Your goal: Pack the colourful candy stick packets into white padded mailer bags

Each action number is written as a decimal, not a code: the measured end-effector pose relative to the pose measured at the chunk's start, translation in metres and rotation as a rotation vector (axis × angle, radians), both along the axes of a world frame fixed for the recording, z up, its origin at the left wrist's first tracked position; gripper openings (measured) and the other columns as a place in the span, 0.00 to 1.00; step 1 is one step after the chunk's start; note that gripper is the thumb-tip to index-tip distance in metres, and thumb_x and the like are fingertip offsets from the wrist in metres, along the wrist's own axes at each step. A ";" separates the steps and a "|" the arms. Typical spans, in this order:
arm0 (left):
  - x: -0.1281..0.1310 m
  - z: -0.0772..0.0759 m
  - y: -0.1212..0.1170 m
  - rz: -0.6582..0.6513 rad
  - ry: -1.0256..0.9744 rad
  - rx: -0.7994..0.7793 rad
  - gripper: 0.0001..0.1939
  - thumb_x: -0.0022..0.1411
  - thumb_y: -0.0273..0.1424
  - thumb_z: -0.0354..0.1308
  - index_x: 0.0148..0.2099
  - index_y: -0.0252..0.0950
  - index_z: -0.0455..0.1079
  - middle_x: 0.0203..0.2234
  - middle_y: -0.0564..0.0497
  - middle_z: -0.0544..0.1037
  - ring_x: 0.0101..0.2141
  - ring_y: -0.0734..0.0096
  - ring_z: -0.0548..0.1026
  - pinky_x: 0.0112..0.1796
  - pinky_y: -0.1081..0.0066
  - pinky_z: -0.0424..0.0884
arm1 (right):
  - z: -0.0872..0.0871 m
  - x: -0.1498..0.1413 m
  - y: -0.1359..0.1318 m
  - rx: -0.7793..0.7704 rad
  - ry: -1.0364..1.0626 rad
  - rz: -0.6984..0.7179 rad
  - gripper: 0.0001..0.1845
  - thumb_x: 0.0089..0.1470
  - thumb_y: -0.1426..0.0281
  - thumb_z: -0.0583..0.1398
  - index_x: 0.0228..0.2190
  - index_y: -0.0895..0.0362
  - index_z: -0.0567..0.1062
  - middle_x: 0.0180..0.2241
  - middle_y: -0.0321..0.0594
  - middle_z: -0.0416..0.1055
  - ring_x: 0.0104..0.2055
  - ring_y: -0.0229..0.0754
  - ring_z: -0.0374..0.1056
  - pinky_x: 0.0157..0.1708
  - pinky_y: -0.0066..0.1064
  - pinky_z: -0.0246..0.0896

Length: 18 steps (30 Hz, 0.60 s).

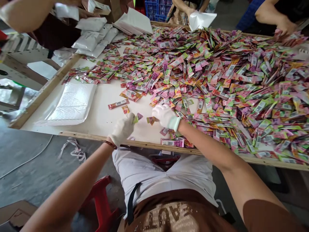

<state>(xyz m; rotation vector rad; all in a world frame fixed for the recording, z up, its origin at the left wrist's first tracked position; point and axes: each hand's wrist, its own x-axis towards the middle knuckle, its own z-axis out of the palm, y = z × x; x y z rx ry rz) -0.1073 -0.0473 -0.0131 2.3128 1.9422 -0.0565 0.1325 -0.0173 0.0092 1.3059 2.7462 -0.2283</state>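
Note:
My left hand (123,129), in a white glove, is closed near the table's front edge around a few sachets, whose green and purple ends (138,117) stick out. To its right, my right hand (164,116), gloved too, curls over sachets with orange and red ends (150,120) showing to the left. The fingers hide how many each hand holds. Beyond my left hand lie a pink sachet (118,104) and a small orange one (125,109). A large heap of colourful sachets (188,67) spreads behind and right of my right hand.
A silvery-white padded mailer (74,101) lies flat at left. Filled white packets (90,40) are piled at the back left beside flat white mailers (135,22). A wooden rim (145,144) borders the table. Other people's hands (286,27) work across it. A red stool (102,203) stands below.

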 end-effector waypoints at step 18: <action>-0.057 -0.012 0.053 -0.217 0.101 0.028 0.11 0.63 0.31 0.53 0.46 0.33 0.70 0.41 0.41 0.74 0.37 0.57 0.73 0.35 0.66 0.65 | -0.014 0.052 -0.044 0.013 0.257 -0.052 0.11 0.55 0.73 0.59 0.41 0.56 0.76 0.50 0.48 0.72 0.52 0.51 0.67 0.51 0.42 0.57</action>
